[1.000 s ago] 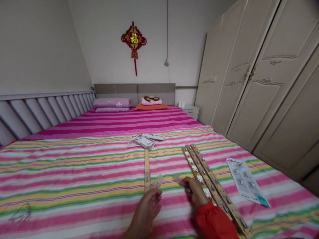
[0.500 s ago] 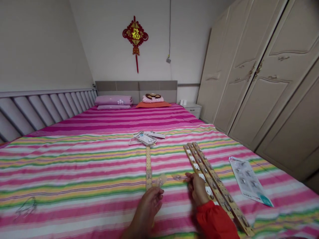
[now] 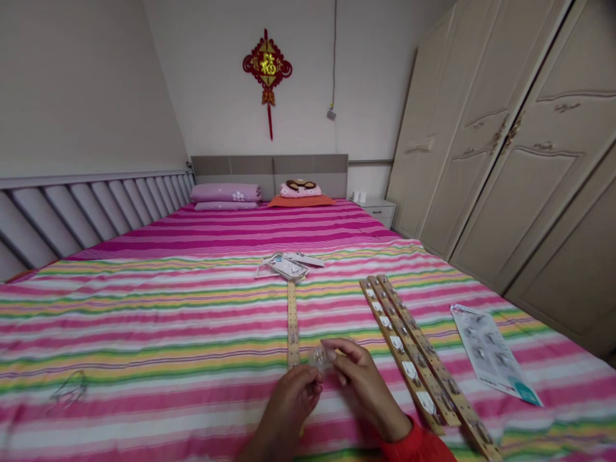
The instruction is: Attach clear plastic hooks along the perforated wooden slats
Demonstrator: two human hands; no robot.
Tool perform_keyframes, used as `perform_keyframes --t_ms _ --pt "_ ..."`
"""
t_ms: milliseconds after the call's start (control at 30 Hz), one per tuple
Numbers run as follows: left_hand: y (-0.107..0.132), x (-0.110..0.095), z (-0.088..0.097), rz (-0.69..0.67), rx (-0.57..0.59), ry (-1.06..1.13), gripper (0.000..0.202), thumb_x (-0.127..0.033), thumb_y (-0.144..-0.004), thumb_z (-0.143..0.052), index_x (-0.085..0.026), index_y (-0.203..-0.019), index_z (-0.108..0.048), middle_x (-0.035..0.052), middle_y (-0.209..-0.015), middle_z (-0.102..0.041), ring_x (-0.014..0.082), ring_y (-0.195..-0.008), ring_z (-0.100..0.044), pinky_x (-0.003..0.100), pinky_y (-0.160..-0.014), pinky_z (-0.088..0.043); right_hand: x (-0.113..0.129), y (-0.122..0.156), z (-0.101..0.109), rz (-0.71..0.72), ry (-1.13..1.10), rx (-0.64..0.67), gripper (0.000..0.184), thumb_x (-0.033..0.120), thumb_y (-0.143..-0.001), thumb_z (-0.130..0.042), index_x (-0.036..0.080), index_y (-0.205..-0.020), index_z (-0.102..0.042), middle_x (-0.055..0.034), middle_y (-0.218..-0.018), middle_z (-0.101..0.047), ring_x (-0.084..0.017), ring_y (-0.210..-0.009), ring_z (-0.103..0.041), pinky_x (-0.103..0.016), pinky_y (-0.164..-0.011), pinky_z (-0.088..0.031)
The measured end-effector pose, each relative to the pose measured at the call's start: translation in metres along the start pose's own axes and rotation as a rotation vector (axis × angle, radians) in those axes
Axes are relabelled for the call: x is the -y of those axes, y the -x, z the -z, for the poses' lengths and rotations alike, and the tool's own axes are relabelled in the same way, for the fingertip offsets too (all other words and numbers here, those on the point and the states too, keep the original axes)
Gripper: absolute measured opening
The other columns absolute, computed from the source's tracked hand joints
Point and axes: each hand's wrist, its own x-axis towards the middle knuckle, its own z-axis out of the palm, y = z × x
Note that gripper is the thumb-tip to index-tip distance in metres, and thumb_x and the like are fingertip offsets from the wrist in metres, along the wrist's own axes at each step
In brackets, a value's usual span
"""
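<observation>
My left hand (image 3: 293, 391) is closed, pinching a small clear plastic hook (image 3: 317, 357) by its lower edge, over the bed. My right hand (image 3: 359, 378) has thumb and fingertips closed on the upper right edge of the same piece. Whether one or two clear pieces are between the fingers, I cannot tell. Just behind my left hand lies a narrow perforated wooden strip (image 3: 292, 308), its near part hidden by the hand. A small hook sits on it. To the right are several similar strips (image 3: 409, 333) side by side, bearing metal hooks and white pieces.
A pack of hooks (image 3: 495, 353) lies at the right on the striped sheet (image 3: 168, 333). Beyond the single strip are more clear packages (image 3: 289, 264). A thin crumpled clear item (image 3: 70, 388) rests at left. Wardrobes (image 3: 520, 167) line the right side.
My right hand has moved left from beside the strips to meet my left hand. The clear pieces, apart earlier, are now together between my fingers. The view has shifted slightly.
</observation>
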Motion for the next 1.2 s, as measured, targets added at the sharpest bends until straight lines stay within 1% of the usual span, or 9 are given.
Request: perform_keyframes --t_ms 67,167,267,333,700,900,1000,1100,1200 --pt "0.004 -0.003 -0.001 0.067 -0.007 0.045 0.017 -0.023 -0.058 -0.074 -0.016 -0.061 -0.059 -0.0030 -0.062 -0.059 0.0068 -0.059 -0.052 0.019 -0.061 -0.040 0.000 0.003 -0.004 0.019 0.004 0.044 0.027 0.038 -0.067 -0.073 0.021 -0.088 -0.075 -0.0001 -0.076 -0.062 -0.003 -0.041 -0.037 -0.021 -0.041 -0.024" --pt "0.011 -0.010 -0.002 0.238 -0.015 0.123 0.006 -0.019 -0.067 -0.060 -0.016 -0.063 -0.056 -0.0050 -0.058 -0.055 0.0063 -0.054 -0.050 0.023 -0.062 -0.040 0.001 0.004 -0.006 0.047 0.006 0.092 0.026 0.038 -0.069 -0.072 0.024 -0.091 -0.075 -0.0017 -0.090 -0.063 -0.002 -0.042 -0.039 -0.020 -0.040 -0.025" --pt "0.017 -0.017 -0.002 0.394 0.019 0.187 0.009 -0.017 -0.070 -0.052 -0.016 -0.061 -0.052 -0.0071 -0.052 -0.050 0.0049 -0.046 -0.046 0.025 -0.062 -0.040 0.004 0.004 -0.005 0.094 0.042 0.137 0.023 0.038 -0.071 -0.071 0.025 -0.089 -0.075 -0.0019 -0.090 -0.062 -0.002 -0.043 -0.040 -0.020 -0.039 -0.026" --pt "0.020 -0.019 -0.001 0.434 0.044 0.229 0.010 -0.018 -0.070 -0.051 -0.016 -0.060 -0.050 -0.0079 -0.050 -0.048 0.0046 -0.043 -0.044 0.026 -0.062 -0.040 0.006 0.004 -0.005 0.122 0.077 0.160 0.022 0.038 -0.070 -0.071 0.024 -0.086 -0.076 -0.0021 -0.089 -0.062 -0.003 -0.044 -0.041 -0.020 -0.039 -0.026" --pt "0.025 -0.026 0.008 0.532 0.157 0.400 0.009 -0.019 -0.074 -0.054 -0.017 -0.066 -0.049 -0.0075 -0.055 -0.054 0.0063 -0.046 -0.050 0.030 -0.067 -0.041 0.010 -0.001 -0.016 0.166 0.116 0.168 0.013 0.035 -0.071 -0.072 0.021 -0.073 -0.072 -0.0006 -0.081 -0.061 -0.003 -0.043 -0.039 -0.020 -0.039 -0.027" --pt "0.025 -0.026 0.015 0.450 0.212 0.546 0.020 -0.026 -0.079 -0.065 -0.017 -0.070 -0.051 -0.0057 -0.062 -0.056 0.0057 -0.050 -0.052 0.022 -0.058 -0.038 0.024 -0.013 -0.031 0.202 0.174 0.150 0.014 0.034 -0.075 -0.068 0.020 -0.071 -0.068 0.0002 -0.075 -0.057 -0.010 -0.057 -0.045 -0.023 -0.052 -0.037" --pt "0.022 -0.024 0.017 0.433 0.236 0.578 0.026 -0.032 -0.076 -0.070 -0.017 -0.069 -0.051 -0.0055 -0.063 -0.055 0.0050 -0.050 -0.051 0.020 -0.056 -0.036 0.029 -0.025 -0.043 0.214 0.195 0.180 0.016 0.035 -0.074 -0.068 0.020 -0.070 -0.068 -0.0008 -0.073 -0.058 -0.015 -0.069 -0.051 -0.026 -0.064 -0.041" --pt "0.020 -0.022 0.017 0.434 0.276 0.558 0.036 -0.046 -0.071 -0.071 -0.017 -0.066 -0.050 -0.0057 -0.062 -0.054 0.0044 -0.049 -0.049 0.020 -0.056 -0.037 0.034 -0.041 -0.051 0.203 0.193 0.206 0.017 0.035 -0.072 -0.069 0.019 -0.068 -0.067 -0.0003 -0.069 -0.058 -0.016 -0.070 -0.052 -0.027 -0.067 -0.041" --pt "0.013 -0.021 0.024 0.378 0.263 0.422 0.049 -0.062 -0.065 -0.067 -0.016 -0.063 -0.050 -0.0045 -0.061 -0.053 0.0045 -0.047 -0.044 0.019 -0.051 -0.033 0.041 -0.056 -0.051 0.173 0.129 0.137 0.019 0.036 -0.068 -0.072 0.018 -0.065 -0.065 0.0006 -0.066 -0.059 -0.015 -0.068 -0.052 -0.028 -0.068 -0.040"
